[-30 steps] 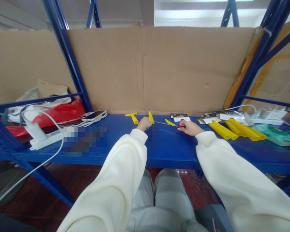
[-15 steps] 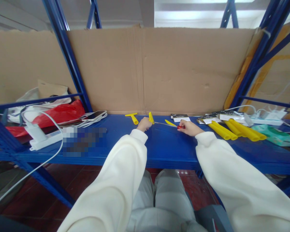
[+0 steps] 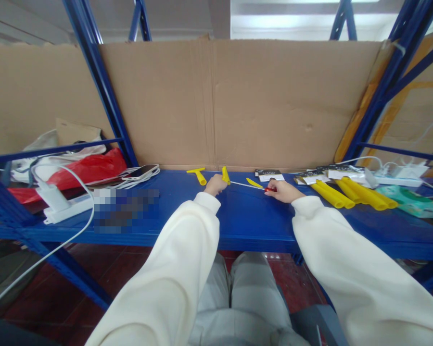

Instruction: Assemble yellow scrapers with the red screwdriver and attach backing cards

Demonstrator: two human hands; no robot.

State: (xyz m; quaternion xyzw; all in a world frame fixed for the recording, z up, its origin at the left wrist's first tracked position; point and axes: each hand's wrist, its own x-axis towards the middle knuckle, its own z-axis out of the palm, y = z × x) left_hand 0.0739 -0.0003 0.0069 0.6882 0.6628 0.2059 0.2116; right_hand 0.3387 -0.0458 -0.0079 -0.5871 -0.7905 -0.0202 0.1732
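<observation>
My left hand [image 3: 215,184] is closed on a small yellow plastic piece [image 3: 225,176] above the blue shelf top [image 3: 187,216]. The red handle [image 3: 270,190] of a screwdriver is gripped in my right hand [image 3: 283,191]. Its thin metal shaft [image 3: 247,185] points left, and its tip reaches the yellow piece. Just behind the shaft lies a flat yellow part [image 3: 254,182]. A yellow T-shaped piece [image 3: 199,176] rests to the left of my left hand.
Yellow tubes [image 3: 330,193] and packets [image 3: 308,176] lie at the right, near a green package [image 3: 413,202]. On the left are a phone [image 3: 145,171], a power strip [image 3: 70,207] and a red bag [image 3: 90,170]. Cardboard [image 3: 274,105] stands behind.
</observation>
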